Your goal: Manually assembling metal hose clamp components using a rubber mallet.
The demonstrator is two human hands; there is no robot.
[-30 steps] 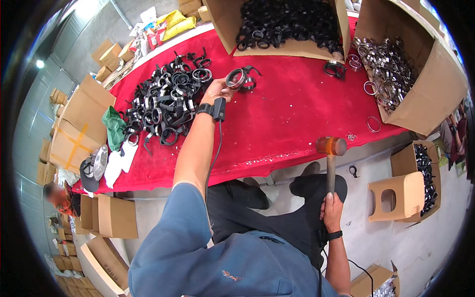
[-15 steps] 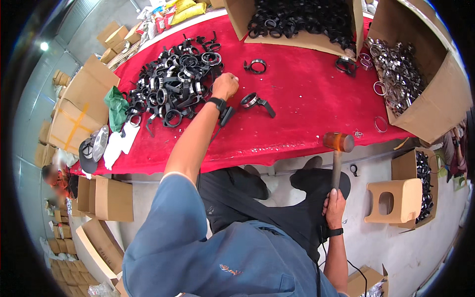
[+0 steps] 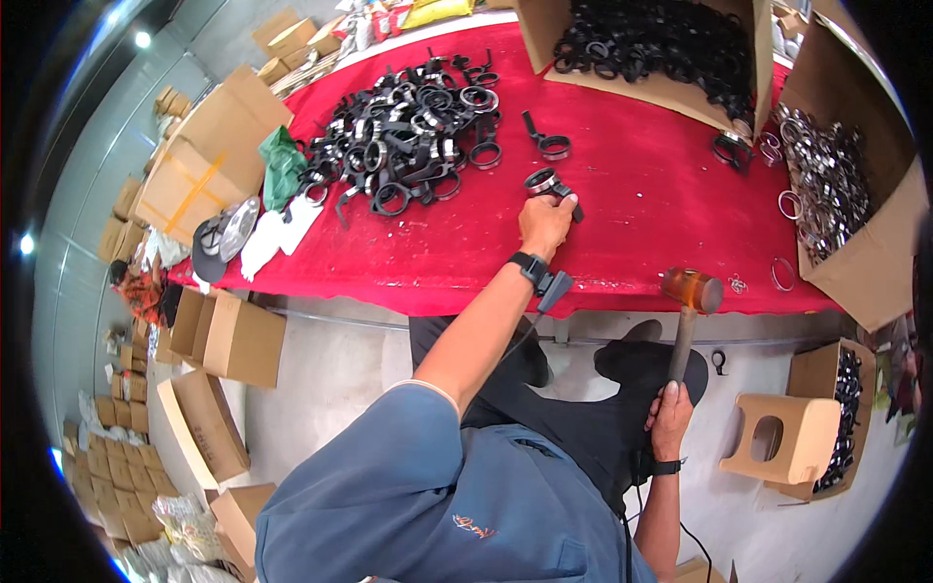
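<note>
In my right hand (image 3: 670, 418) is a mallet (image 3: 684, 340) with an amber-brown head, held upright by its wooden handle above my right leg. My left hand (image 3: 546, 228) has its fingers closed on a black ring clamp (image 3: 542, 181) with a metal band and a straight arm, still on the red cloth. My fingers partly cover that arm. A second ring clamp (image 3: 554, 147) lies just beyond, its arm pointing up and left. Left of both is a big heap of similar ring clamps (image 3: 398, 136).
A red-covered table (image 3: 641, 214) spans the front. At its back stands a carton of black rings (image 3: 651, 49); on the right, a carton of metal bands (image 3: 826, 180). A green bag (image 3: 282, 165), a cap (image 3: 209, 248) and white gloves (image 3: 272, 241) lie left. A cardboard stool (image 3: 782, 437) stands on the floor.
My left hand has moved from the heap's right edge, toward me and right, onto the near ring clamp. The view has shifted left. My right hand keeps the mallet in about the same place.
</note>
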